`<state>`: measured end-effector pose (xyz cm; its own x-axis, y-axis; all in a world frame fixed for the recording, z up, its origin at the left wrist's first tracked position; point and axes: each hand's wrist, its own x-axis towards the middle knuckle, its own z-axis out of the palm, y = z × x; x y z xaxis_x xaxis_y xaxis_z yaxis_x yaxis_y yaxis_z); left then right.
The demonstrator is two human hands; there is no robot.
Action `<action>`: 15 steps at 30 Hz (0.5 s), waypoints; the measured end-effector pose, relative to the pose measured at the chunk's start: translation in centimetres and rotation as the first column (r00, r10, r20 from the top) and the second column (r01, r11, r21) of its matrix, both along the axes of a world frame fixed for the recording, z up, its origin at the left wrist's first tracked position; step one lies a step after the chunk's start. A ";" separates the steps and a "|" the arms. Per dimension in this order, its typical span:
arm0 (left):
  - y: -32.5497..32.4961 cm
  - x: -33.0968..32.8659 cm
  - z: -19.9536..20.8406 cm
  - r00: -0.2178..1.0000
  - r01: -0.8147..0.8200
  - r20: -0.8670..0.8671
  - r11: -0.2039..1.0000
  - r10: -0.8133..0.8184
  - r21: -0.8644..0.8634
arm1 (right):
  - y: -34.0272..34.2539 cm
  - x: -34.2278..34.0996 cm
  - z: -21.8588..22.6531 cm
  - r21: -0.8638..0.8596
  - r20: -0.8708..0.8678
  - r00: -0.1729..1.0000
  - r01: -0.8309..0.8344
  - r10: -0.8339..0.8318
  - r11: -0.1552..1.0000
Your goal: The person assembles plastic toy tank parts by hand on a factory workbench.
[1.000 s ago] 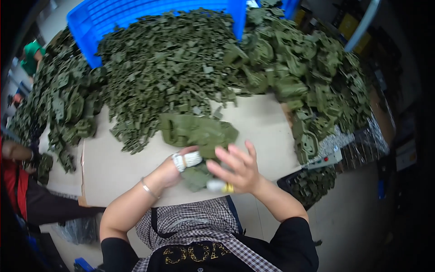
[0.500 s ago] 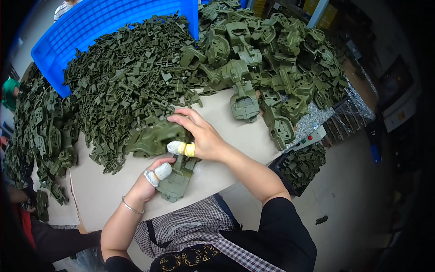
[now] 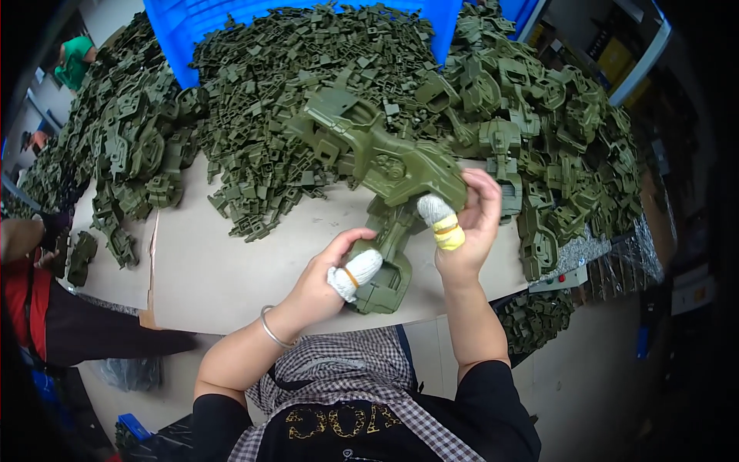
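Note:
My right hand (image 3: 471,231) is closed on a long olive-green moulded plastic shell (image 3: 400,165), gripping its right end. That shell is tilted up and to the left, with a round moulded detail on its side. Below it, my left hand (image 3: 319,281) is closed on a second olive-green moulded part (image 3: 385,289), which has a frame-like opening at its near end. The far end of this lower part passes behind the shell, and I cannot tell whether the two are joined. White wrappings cover both thumbs, the right one with yellow tape as well.
A heap of small green parts (image 3: 269,131) spreads in front of a blue crate (image 3: 308,11). Larger green shells (image 3: 570,146) are piled at the right, more parts (image 3: 138,154) at the left. A bin of parts (image 3: 535,316) stands below the table (image 3: 223,285). Another person's arm (image 3: 21,239) shows at left.
The head view has shifted, so the scene sits further right. My right hand has raised and turned the shell, whose side now faces me. My left hand still holds the lower part.

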<state>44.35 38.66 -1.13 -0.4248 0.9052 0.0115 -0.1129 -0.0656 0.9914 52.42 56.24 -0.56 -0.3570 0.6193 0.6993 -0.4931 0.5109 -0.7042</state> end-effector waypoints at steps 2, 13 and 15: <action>0.6 -0.9 -0.9 0.999 -0.030 0.014 0.991 0.033 -0.132 | -0.9 -0.1 0.7 0.125 -0.035 0.996 0.082 -0.078 0.989; -5.4 -0.3 -3.7 0.993 -0.121 0.003 0.993 0.121 0.017 | 11.1 4.2 2.6 0.576 0.228 0.252 0.744 -0.940 0.339; -6.5 0.4 -3.7 0.986 -0.146 0.077 0.989 0.146 -0.003 | 6.8 4.4 2.5 0.590 0.227 0.422 0.657 -0.878 0.469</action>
<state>44.74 32.12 -4.84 -0.5524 0.8333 -0.0237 -0.1780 -0.0901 0.9799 56.77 62.99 1.92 -0.1804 0.5335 0.8264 0.5673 0.7428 -0.3557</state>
